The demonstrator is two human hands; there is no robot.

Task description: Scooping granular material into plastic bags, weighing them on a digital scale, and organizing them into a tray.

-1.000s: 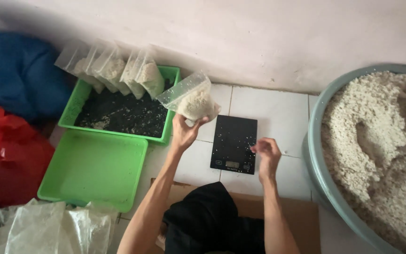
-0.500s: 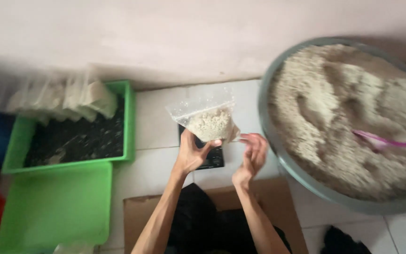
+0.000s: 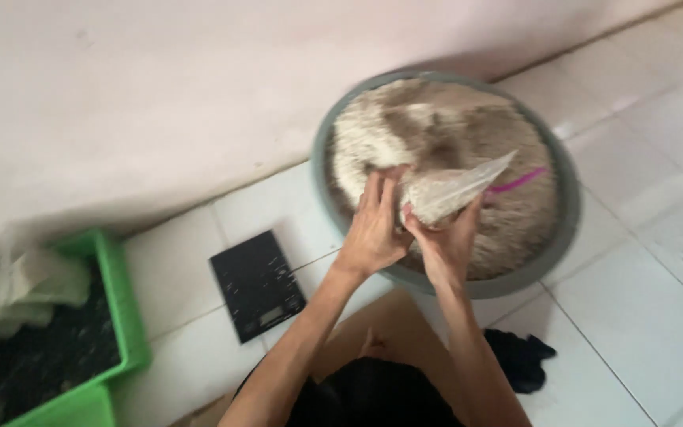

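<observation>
Both my hands hold a clear plastic bag (image 3: 456, 188) partly filled with pale grain over a large grey basin (image 3: 559, 237). My left hand (image 3: 373, 225) grips the bag's near end from the left. Beside it, my right hand (image 3: 446, 241) holds the bag from below. The bag lies tilted, its far end pointing right over the heap of pale grain (image 3: 428, 126) in the basin. A pink scoop handle (image 3: 519, 180) sticks out of the grain behind the bag.
A black flat kitchen scale (image 3: 257, 285) lies on the white tiled floor left of the basin. A green tray (image 3: 116, 316) with filled bags (image 3: 21, 289) stands at the far left. A dark cloth (image 3: 519, 360) lies near my right arm. A pale wall runs behind.
The view has swung right. The bag moved from above the scale to over the basin, and my right hand has now taken hold of it too.
</observation>
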